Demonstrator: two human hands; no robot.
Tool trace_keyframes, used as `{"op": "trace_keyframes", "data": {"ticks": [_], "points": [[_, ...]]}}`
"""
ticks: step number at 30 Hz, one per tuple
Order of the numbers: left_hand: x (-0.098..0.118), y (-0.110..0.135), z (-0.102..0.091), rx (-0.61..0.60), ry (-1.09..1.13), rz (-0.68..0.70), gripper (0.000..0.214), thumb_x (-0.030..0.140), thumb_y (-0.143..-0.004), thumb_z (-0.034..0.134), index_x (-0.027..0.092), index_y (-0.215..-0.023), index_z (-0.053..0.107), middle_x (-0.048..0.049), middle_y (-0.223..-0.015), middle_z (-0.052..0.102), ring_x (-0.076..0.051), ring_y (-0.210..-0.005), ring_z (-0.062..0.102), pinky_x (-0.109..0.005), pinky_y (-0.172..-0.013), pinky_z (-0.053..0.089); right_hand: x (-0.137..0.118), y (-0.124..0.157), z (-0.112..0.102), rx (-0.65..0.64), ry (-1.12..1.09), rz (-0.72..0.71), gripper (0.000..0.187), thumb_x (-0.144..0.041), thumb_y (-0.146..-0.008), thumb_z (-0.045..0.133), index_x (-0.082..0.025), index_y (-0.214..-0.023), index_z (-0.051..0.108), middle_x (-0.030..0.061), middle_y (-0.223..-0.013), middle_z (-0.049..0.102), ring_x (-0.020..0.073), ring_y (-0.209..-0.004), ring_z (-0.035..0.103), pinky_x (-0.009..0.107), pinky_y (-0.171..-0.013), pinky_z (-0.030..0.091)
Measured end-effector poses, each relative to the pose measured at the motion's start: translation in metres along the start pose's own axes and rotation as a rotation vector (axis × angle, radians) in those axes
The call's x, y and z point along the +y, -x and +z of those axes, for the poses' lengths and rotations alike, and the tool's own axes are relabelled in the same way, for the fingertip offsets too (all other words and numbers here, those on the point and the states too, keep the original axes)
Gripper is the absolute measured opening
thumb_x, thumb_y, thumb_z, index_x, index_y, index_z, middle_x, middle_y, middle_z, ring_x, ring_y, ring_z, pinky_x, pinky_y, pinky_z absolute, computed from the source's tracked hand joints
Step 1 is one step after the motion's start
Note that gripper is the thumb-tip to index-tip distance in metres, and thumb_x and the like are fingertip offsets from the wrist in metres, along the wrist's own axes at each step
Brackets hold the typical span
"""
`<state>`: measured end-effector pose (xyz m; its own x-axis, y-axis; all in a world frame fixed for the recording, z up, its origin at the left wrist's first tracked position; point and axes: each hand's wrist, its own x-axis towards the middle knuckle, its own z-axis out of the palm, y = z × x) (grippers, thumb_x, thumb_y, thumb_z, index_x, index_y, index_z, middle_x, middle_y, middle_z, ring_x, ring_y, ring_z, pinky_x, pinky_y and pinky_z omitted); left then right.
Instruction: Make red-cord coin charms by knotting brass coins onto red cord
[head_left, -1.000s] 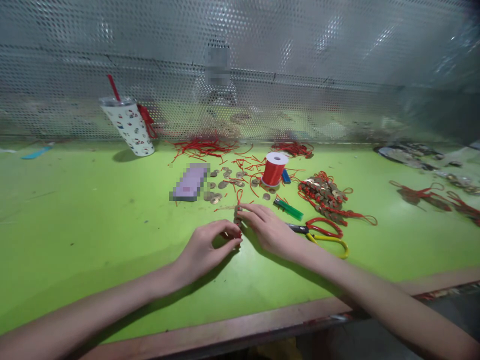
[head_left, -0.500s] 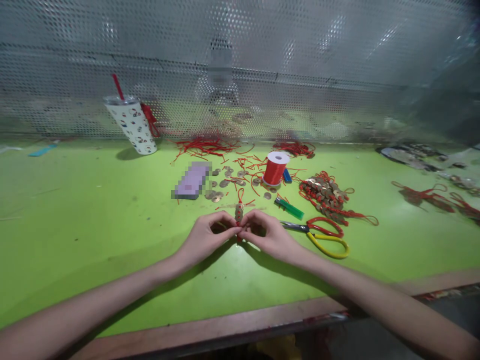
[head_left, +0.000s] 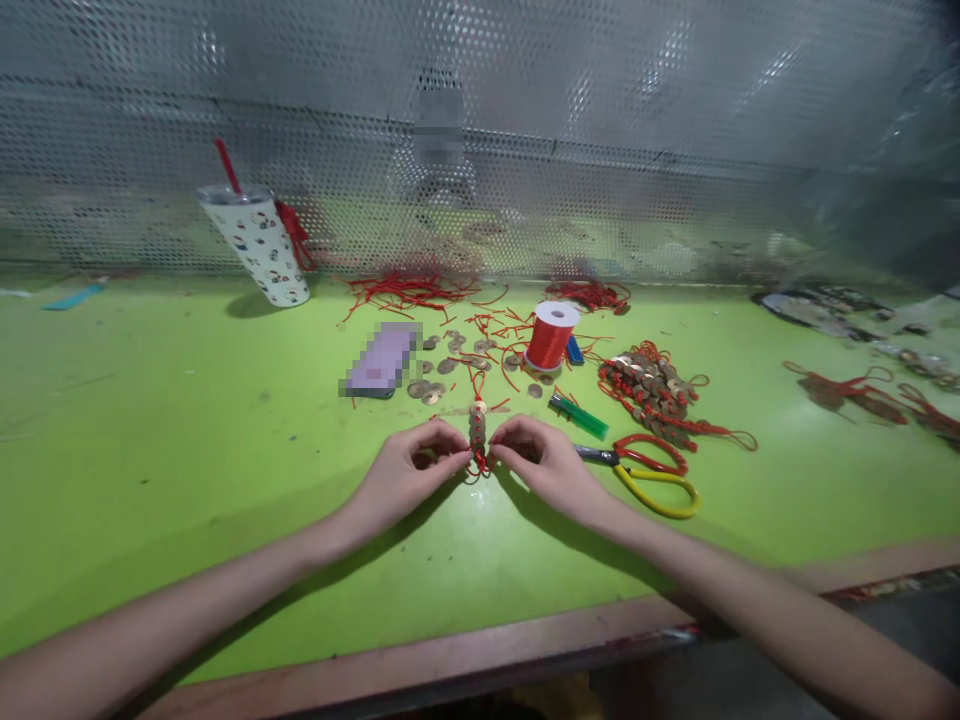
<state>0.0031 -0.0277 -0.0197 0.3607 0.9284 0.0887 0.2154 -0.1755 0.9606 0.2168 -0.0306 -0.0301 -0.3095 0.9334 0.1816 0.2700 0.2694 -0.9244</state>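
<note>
A short string of brass coins on red cord [head_left: 477, 428] lies on the green table [head_left: 187, 440] between my hands. My left hand [head_left: 409, 475] pinches the red cord at the string's near end from the left. My right hand [head_left: 544, 465] pinches the same cord from the right. Both sets of fingertips are closed on the cord, close to each other. Loose brass coins [head_left: 450, 367] lie just beyond, beside a spool of red cord [head_left: 550, 337].
Red-and-yellow scissors [head_left: 646, 472] and a green lighter [head_left: 577, 416] lie right of my right hand. A pile of finished coin strings [head_left: 654, 390] sits further right. A purple phone [head_left: 379, 360], a patterned cup [head_left: 259, 245] and red cord scraps [head_left: 409, 292] lie toward the perforated metal wall.
My right hand drew back from lying flat on the coin string to a pinch at its near end. Both hands now hold the cord, slightly apart.
</note>
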Motion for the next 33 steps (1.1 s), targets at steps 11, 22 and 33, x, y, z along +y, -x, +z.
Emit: {"op": "trace_keyframes", "data": {"ticks": [11, 22, 33], "points": [[-0.003, 0.002, 0.001, -0.006, -0.454, 0.266, 0.010, 0.018, -0.092, 0.062, 0.017, -0.087, 0.070, -0.0010, -0.078, 0.073, -0.013, -0.065, 0.063, -0.023, -0.061, 0.046, 0.001, 0.006, 0.000, 0.005, 0.328, -0.259, 0.016, -0.012, -0.094, 0.060, -0.020, -0.103, 0.071, 0.0071, -0.095, 0.076, 0.0205, -0.084, 0.069, 0.034, -0.076, 0.056], [-0.013, 0.000, 0.003, 0.017, -0.568, 0.403, 0.017, 0.011, -0.091, 0.057, 0.017, -0.096, 0.072, -0.0033, -0.083, 0.073, -0.015, -0.070, 0.066, -0.026, -0.065, 0.051, 0.002, 0.008, 0.001, -0.024, 0.551, -0.407, 0.018, -0.014, -0.098, 0.055, -0.018, -0.107, 0.070, 0.0101, -0.090, 0.069, 0.0217, -0.080, 0.065, 0.034, -0.071, 0.055], [-0.015, 0.001, 0.003, -0.017, -0.636, 0.467, 0.019, 0.011, -0.094, 0.055, 0.015, -0.101, 0.072, -0.0059, -0.087, 0.070, -0.017, -0.075, 0.067, -0.027, -0.068, 0.053, 0.004, 0.007, 0.001, -0.035, 0.779, -0.535, 0.019, -0.011, -0.099, 0.049, -0.017, -0.095, 0.066, 0.0098, -0.083, 0.066, 0.0224, -0.077, 0.059, 0.033, -0.065, 0.049]]}}
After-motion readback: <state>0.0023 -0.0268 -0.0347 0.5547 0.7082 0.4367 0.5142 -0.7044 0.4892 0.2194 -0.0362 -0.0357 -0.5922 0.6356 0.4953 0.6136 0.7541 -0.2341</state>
